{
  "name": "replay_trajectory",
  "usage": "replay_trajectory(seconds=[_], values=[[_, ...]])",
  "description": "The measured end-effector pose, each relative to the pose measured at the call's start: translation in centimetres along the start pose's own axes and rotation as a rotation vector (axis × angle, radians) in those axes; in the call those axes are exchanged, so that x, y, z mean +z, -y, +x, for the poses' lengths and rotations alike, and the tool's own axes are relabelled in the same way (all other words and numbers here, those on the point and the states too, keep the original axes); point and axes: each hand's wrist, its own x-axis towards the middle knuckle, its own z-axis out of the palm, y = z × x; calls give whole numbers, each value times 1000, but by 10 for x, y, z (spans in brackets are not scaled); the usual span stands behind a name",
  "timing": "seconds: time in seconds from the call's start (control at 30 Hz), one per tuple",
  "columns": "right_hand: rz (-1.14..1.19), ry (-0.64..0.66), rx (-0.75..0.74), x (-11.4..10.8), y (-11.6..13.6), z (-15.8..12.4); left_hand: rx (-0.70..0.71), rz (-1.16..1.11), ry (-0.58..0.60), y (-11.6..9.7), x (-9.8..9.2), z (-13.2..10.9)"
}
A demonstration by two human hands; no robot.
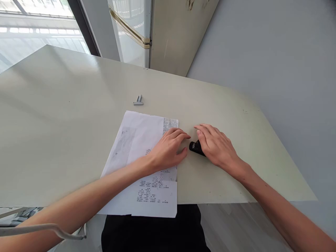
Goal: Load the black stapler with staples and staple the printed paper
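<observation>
My left hand (170, 148) lies over the right part of a stack of paper sheets (141, 126), thumb apart from the loosely bent fingers, which reach past the sheets' right edge. The sheets carry printed text and overhang the table's front edge a little. Just to the right, my right hand (216, 143) rests over a black stapler (196, 147), its fingers stretched out beyond it. Only one end of the stapler shows; the palm and thumb hide the rest. Two short strips of staples (138, 100) lie beyond the paper, one touching or nearly touching the other.
The pale table (65, 140) spreads wide to the left and narrows on the right beside a grey wall (275, 63). A refrigerator (178, 31) stands behind its far edge, with a window (39, 28) at far left. A pale cable (39, 229) crosses the lower left.
</observation>
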Motion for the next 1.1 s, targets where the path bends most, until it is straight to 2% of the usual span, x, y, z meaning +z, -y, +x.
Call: replay_trajectory(seconds=[0.13, 0.27, 0.4, 0.6, 0.73, 0.83, 0.9, 0.97, 1.1], values=[[-118, -16, -58, 3, 3, -1, -3, -7, -4, 0, 3, 0], [-105, -29, -70, 2, 3, 1, -24, -26, -1, -2, 2, 1], [137, 32, -18, -6, -3, 0, -30, -32, 6, -3, 0, 2], [413, 13, -43, -14, -24, -14, 18, 28, 99, -4, -2, 1], [459, -46, 105, -11, -46, -28, 48, 87, 176, -3, -2, 0], [498, -50, 188, -8, -64, -42, 48, 74, 178, -2, -2, 0], [490, 15, 138, -7, -73, -51, 44, 49, 166, -1, -2, 1], [427, 68, 26, -6, -79, -59, 38, 41, 162, -1, -1, 1], [312, -16, -116, -14, -79, -67, 24, 59, 170, -2, -2, 2]])
